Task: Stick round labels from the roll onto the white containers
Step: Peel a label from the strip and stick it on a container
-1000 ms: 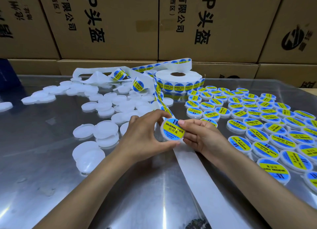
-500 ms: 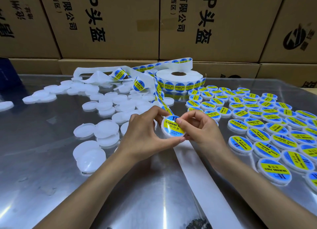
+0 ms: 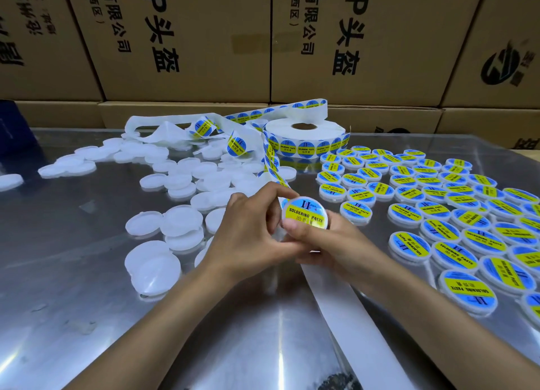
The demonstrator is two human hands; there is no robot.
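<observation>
Stacked brown cardboard boxes [image 3: 181, 38] printed with black characters wall off the far side, and in front of them lies a shiny, reflective tabletop [image 3: 73, 302]. On its left half, plain white containers [image 3: 181, 223] lie scattered and partly overlapping. On the right half, labelled containers [image 3: 438, 214] with blue and yellow round labels sit in close rows. At the back middle the label roll [image 3: 304, 138] lies flat, its strip of labels [image 3: 271, 167] curling down toward the hands, while used white backing [image 3: 152, 129] trails off to the left. A bare white strip of backing paper [image 3: 365, 316] runs from under the hands toward the near edge.

Both hands meet just above the tabletop's middle, holding one white container [image 3: 305, 214] tilted toward the camera, its "SOLDERING PASTE" label on top. The left hand [image 3: 251, 229] curls round its left rim, fingers over the upper edge. The right hand [image 3: 327, 243] grips it from below and the right, thumb pressed on the label's lower edge.
</observation>
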